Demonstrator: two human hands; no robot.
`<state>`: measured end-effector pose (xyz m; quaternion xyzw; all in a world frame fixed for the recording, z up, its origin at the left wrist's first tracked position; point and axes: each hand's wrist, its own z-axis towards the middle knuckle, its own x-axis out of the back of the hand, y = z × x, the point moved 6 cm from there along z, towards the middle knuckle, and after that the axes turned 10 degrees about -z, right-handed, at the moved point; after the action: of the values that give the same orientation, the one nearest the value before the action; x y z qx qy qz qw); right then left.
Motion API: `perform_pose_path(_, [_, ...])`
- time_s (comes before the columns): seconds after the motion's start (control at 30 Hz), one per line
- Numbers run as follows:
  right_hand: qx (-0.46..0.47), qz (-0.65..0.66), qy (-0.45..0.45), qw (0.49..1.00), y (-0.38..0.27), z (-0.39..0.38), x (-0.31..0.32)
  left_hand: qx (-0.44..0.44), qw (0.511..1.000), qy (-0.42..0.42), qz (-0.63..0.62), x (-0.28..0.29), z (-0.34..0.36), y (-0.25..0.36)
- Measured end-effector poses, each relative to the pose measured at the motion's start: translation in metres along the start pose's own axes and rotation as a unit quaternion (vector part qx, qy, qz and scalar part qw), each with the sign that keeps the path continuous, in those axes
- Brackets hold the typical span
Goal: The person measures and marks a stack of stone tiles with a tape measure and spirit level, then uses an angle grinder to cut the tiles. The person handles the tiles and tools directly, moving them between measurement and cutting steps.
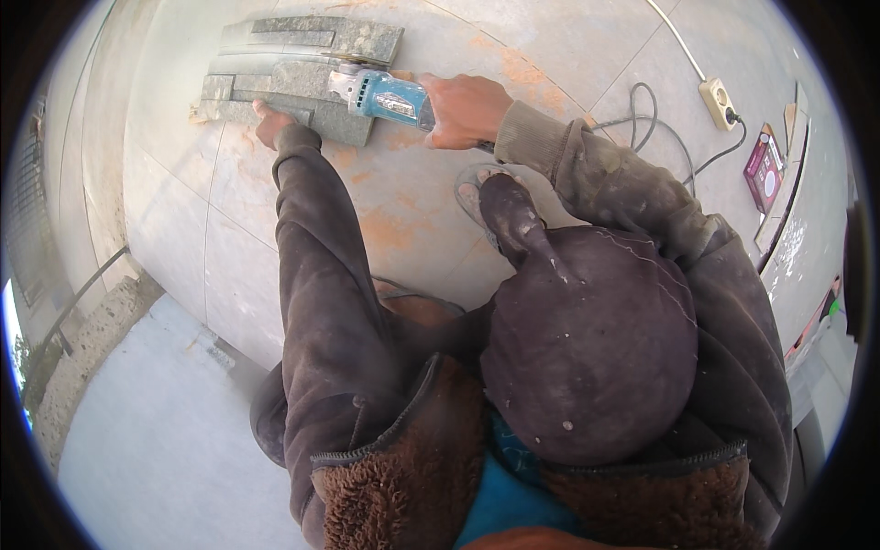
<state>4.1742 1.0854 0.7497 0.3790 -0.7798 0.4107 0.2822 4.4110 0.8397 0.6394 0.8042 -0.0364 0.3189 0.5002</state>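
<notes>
A grey-green stone cladding panel (pixel 307 81), made of stepped strips, lies on the tiled floor at the far left. My left hand (pixel 270 124) is at its near edge, holding it there with a finger on the stone; the rest of the fingers are partly hidden. In my right hand (pixel 466 110) is a blue angle grinder (pixel 392 98), gripped round its body. The metal head of the grinder is over the right part of the panel. Its disc (pixel 356 66) shows only as a thin edge beyond the head.
The grinder's dark cord (pixel 642 119) loops across the floor to a white extension socket (pixel 718 103) at the right. A purple box (pixel 764 170) lies beside it. Orange dust (pixel 394 225) marks the pale floor tiles. My sandalled foot (pixel 472 197) is close below the grinder.
</notes>
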Motion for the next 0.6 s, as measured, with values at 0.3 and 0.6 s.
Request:
perform_pose_path(0.3, [-0.01, -0.004, 0.005, 1.0, 0.003, -0.001, -0.003, -0.006, 1.0, -0.012, 0.013, -0.001, 0.003, 0.003])
perform_pose_path(0.6, [-0.015, -0.001, 0.005, 1.0, 0.0, -0.002, 0.002, -0.014, 0.999, -0.014, 0.03, 0.003, -0.01, 0.01])
